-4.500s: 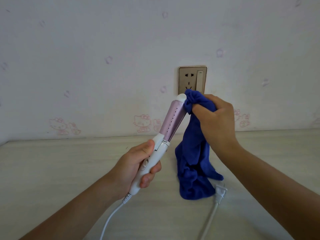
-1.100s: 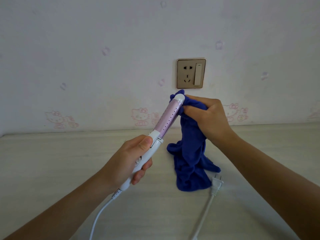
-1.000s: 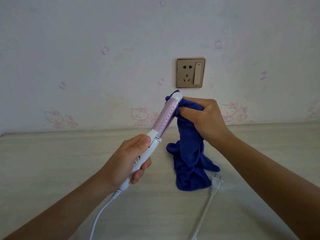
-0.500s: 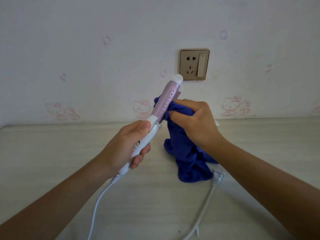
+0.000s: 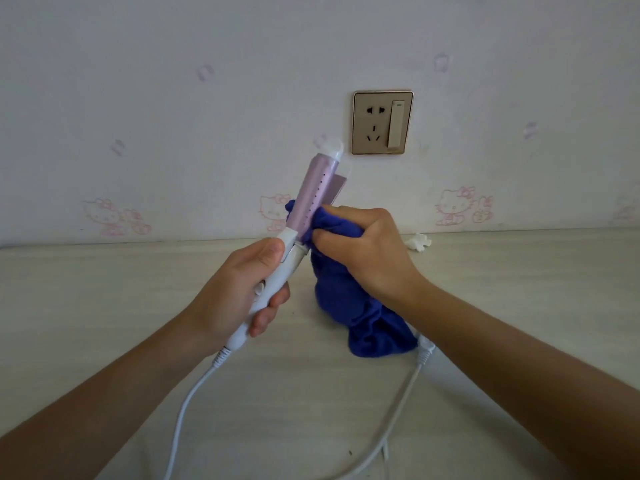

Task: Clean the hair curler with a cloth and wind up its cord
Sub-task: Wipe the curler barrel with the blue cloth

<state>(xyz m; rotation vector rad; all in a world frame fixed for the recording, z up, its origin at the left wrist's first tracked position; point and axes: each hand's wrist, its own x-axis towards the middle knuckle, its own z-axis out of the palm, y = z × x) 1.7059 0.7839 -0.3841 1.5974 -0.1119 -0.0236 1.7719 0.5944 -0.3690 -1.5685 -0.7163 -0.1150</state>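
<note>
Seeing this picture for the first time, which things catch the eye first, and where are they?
Probably the bright blue cloth in the centre, bunched in the right hand against the pink hair curler, which the left hand holds tilted upward by its white handle. Behind them, a gold wall socket stands out on the pale wall.

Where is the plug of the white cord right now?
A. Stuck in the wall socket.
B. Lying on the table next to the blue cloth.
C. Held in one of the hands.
B: the plug lies on the table right beside the near end of the blue cloth, and the wall socket has nothing plugged into it.
</note>
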